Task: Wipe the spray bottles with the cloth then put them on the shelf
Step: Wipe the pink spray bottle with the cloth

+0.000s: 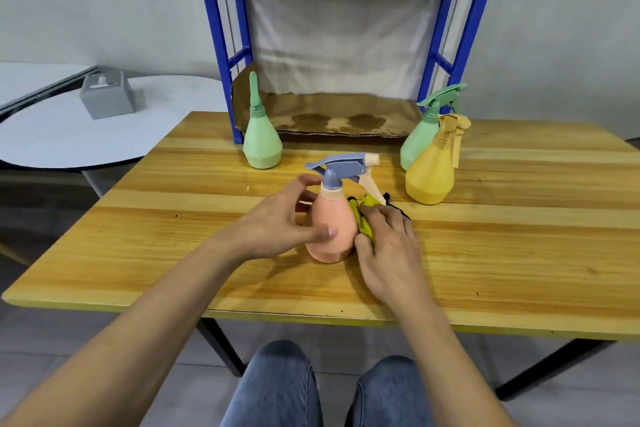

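Fingers (304, 181) of the left hand (277, 218) curve round the pink bottle (332, 250) in the head view, thumb on its front and the others behind the neck. This looks like a steadying hold, so that the bottle stays upright while it is rubbed. The right hand (391, 243) bunches the cloth (365, 222) in curled fingers and presses it to the bottle's right flank. The bottle stands mid-desk, its trigger pointing right, above the cloth.

My reading is that wiping of this first bottle is under way, with none yet shelved. A green bottle (419, 142) and a yellow bottle (431, 173) stand touching or nearly so at the far right. A green nozzle bottle (262, 142) stands far left, just beside the shelf's post.

The shelf (221, 45) rises at the far edge of the desk (173, 236). Its lower board (346, 111), lined with stained cardboard, lies open between the blue posts, straight beyond the pink bottle. That path looks free, with the waiting bottles flanking it on both sides. The upper rail probably leaves enough height for the trigger head. Broad bare wood lies to the near left and right, well back from the front edge.
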Motion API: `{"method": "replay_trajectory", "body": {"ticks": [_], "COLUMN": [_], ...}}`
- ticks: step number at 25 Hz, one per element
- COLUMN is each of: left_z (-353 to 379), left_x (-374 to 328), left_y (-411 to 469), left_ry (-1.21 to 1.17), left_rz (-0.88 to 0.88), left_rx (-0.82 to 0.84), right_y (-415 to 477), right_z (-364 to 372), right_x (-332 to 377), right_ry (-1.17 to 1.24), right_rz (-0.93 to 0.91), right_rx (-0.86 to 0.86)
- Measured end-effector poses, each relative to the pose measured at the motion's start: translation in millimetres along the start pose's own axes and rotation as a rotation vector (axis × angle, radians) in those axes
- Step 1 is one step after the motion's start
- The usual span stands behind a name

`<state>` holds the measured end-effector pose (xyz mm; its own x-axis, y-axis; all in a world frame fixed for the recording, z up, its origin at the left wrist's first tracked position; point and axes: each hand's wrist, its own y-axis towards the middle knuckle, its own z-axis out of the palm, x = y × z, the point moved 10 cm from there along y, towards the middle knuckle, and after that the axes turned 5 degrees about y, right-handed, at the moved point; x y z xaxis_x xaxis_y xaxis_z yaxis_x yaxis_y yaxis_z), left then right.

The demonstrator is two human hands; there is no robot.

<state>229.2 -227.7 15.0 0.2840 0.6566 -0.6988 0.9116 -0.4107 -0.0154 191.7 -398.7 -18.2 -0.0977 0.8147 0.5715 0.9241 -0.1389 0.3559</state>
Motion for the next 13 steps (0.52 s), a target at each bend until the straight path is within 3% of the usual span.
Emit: {"method": "replay_trajectory", "body": {"ticks": [2, 5, 10, 13], "left_z": [7, 8, 10, 10], "left_x": [-4, -8, -14, -22], "left_y": [0, 0, -11, -6], "left_ry": [0.065, 0.043, 0.188, 0.235], "left_rz": [0.090, 0.124, -0.067, -0.154], "left_rx": [0.019, -0.122, -0.562, -0.691], "right_y": [0, 0, -13, -24], "right_z": [-1, -3, -5, -3], "right_x": [3, 4, 11, 24], "right_ry": [-0.014, -0.040, -0.166, -0.311], "right_rz": [-0.031, -0.065, -0.022, 0.035], "right_rx": [0.002, 0.007, -0.082, -0.092]}}
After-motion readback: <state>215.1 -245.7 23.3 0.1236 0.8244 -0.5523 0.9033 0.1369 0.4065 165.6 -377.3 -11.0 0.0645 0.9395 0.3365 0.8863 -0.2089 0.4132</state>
